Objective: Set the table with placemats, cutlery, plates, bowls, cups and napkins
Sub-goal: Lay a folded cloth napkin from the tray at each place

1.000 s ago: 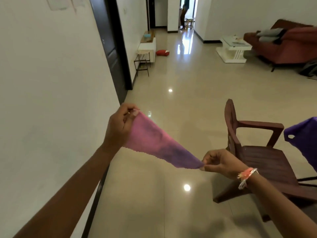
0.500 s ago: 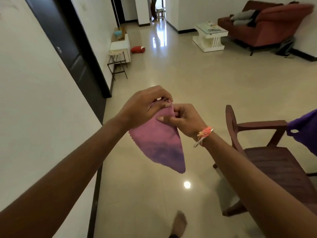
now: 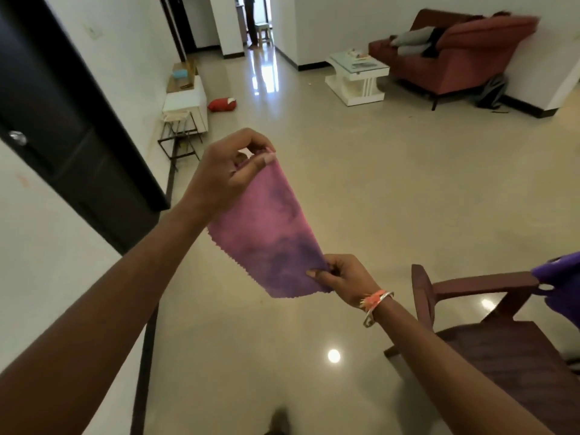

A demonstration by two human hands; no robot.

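While you hold the pink-and-purple napkin (image 3: pixel 266 233) up in the air, all that keeps it there is two small pinches. Your left hand (image 3: pixel 232 171) has its thumb and fingertips closed on the far upper end, with the other fingers curled. Your right hand (image 3: pixel 342 277) nips the near lower corner between thumb and fingers. The cloth runs slack between them, above the bare floor (image 3: pixel 345 183) and just left of the chair (image 3: pixel 470 287). No table is in view.

I'd judge the main risk to be a slip. The fabric looks thin and limp, so if either pinch loosens while you regrip, that end will flop down. Lose both and the napkin lands on the floor, unfit for a place setting. A soft cloth also folds crooked when its edges are not matched, so check the zigzag edge. To your right, watch the chair arm and the purple cloth (image 3: pixel 561 277) over it, because a swinging elbow could drag that off.
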